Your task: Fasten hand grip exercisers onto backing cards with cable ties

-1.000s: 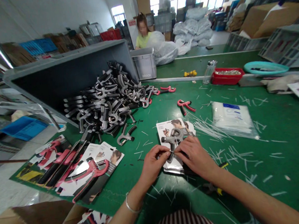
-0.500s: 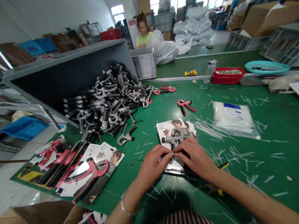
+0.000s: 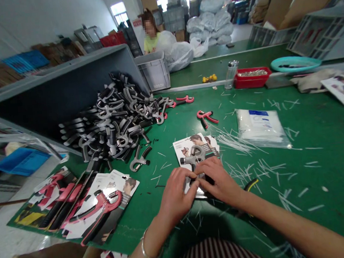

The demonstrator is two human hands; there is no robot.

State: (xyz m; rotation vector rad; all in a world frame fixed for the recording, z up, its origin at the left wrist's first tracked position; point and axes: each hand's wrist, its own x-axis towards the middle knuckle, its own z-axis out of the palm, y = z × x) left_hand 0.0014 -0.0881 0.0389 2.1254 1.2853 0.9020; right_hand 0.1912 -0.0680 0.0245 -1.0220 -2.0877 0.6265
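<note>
A grey and black hand grip strengthener (image 3: 197, 154) lies on a printed backing card (image 3: 180, 147), atop a small stack of such cards. Over the strengthener's lower part, my left hand (image 3: 177, 190) has its thumb and fingers pinched together. My right hand (image 3: 217, 177) meets it from the other side, also closed, its fingertips touching the left ones. Whatever sits between the fingertips is too small and covered to make out. Loose white cable ties (image 3: 232, 140) fan out just beyond the cards. Yellow-and-black handled cutters (image 3: 250, 185) lie partly under my right forearm.
A tipped grey bin (image 3: 66, 73) spills many grey strengtheners (image 3: 123, 117) at left. Carded pink strengtheners (image 3: 106, 201) lie nearer. A bag of cable ties (image 3: 261, 128), a red tray (image 3: 252, 78) and a glass bottle (image 3: 231, 74) stand right. A co-worker (image 3: 152, 35) sits beyond.
The view has shifted slightly, so the scene sits further left. My fingertips have pressed closer onto the strengthener, and my right fingers now cover more of it.
</note>
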